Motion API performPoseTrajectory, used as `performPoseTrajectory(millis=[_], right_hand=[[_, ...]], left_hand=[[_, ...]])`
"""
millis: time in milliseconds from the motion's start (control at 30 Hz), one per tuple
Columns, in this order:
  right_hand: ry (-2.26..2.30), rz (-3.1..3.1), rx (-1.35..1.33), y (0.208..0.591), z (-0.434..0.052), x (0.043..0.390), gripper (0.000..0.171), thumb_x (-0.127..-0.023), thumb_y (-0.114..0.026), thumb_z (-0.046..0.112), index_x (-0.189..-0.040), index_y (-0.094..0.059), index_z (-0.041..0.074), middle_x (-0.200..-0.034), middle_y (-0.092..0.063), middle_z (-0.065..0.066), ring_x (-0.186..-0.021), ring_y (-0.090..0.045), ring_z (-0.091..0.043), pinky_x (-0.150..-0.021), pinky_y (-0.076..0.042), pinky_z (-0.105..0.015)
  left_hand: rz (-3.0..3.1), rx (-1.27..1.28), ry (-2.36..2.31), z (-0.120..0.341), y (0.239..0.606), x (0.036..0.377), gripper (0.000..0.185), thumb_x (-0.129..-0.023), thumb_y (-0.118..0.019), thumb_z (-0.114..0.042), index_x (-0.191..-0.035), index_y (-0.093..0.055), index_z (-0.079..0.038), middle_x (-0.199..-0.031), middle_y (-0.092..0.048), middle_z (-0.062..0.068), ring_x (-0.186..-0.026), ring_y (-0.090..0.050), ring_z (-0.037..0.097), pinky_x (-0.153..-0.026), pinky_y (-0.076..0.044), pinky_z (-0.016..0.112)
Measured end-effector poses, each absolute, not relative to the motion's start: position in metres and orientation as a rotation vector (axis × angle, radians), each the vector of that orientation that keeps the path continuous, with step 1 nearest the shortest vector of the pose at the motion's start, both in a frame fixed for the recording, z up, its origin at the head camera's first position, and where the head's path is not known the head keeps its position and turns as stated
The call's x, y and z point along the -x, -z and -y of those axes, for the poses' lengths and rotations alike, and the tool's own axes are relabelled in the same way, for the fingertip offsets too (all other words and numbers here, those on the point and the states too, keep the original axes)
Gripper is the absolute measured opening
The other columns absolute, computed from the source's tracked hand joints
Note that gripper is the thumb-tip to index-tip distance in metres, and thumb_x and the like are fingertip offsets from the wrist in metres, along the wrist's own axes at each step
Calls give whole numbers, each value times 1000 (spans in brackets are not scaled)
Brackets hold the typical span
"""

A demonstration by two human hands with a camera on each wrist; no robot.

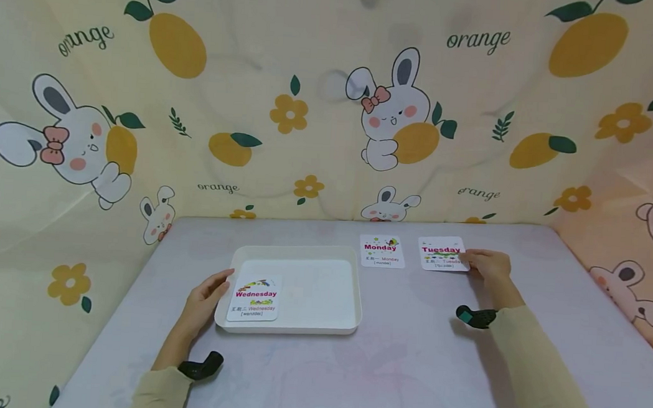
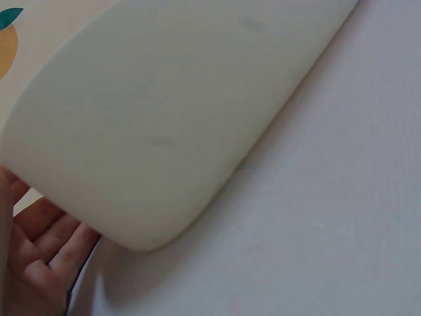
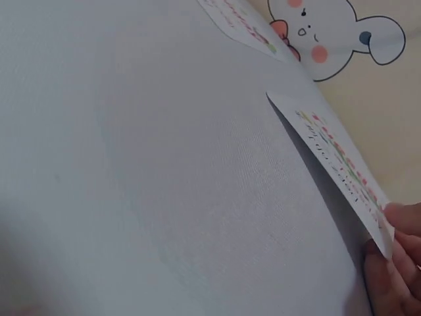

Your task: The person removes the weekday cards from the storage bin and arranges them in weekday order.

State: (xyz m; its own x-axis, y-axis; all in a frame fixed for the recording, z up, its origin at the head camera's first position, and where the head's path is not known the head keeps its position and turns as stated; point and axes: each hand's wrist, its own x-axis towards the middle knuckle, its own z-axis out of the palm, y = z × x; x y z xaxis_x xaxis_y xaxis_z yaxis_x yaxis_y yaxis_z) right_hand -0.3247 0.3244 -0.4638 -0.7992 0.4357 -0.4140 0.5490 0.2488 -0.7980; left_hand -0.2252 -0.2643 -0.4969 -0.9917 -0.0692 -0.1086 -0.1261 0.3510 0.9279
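While the right hand (image 1: 489,268) pinches the right edge of the Tuesday card (image 1: 438,252) between thumb and fingers, the card's near edge stands a little off the worktop (image 1: 406,371), with a shadow beneath it. This card is near the worktop's far edge, well in from the far right corner. Just to its left, with a narrow gap between, the Monday card (image 1: 382,251) lies face up, also near the far edge. From both cards a broad stretch of worktop runs towards the near edge, giving the right forearm room; another strip lies between the left hand (image 1: 201,302) and the worktop's left edge.

On the worktop's left half sits a white tray (image 1: 321,291), its right wall just beside the Monday card. The left hand rests against the outside of the tray's left wall, fingers relaxed and slightly bent at the rim; whether any reach underneath, I cannot tell. Inside the tray, the Wednesday card (image 1: 254,298) lies face up beside the left wall, towards the near left corner, with white tray floor to its right.
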Motion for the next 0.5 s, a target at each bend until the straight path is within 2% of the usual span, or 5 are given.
performPoseTrajectory(millis=[300, 500], right_hand=[[1464, -2593, -820, 465, -322, 326, 49, -89, -66, 28, -131, -58, 3, -136, -55, -16, -92, -51, -13, -61, -45, -13], [1393, -2645, -844, 464, -317, 325, 47, -90, -65, 30, -128, -60, 4, -134, -55, -16, -102, -48, -20, -66, -42, -18]], left_hand=[[-2554, 167, -1755, 264, 498, 225, 44, -101, -46, -33, -143, -45, -20, -152, -42, 5, -131, -43, 16, -86, -37, -3], [-2538, 167, -1764, 263, 496, 223, 44, -101, -47, -32, -143, -45, -19, -152, -42, 6, -133, -42, 19, -87, -37, -2]])
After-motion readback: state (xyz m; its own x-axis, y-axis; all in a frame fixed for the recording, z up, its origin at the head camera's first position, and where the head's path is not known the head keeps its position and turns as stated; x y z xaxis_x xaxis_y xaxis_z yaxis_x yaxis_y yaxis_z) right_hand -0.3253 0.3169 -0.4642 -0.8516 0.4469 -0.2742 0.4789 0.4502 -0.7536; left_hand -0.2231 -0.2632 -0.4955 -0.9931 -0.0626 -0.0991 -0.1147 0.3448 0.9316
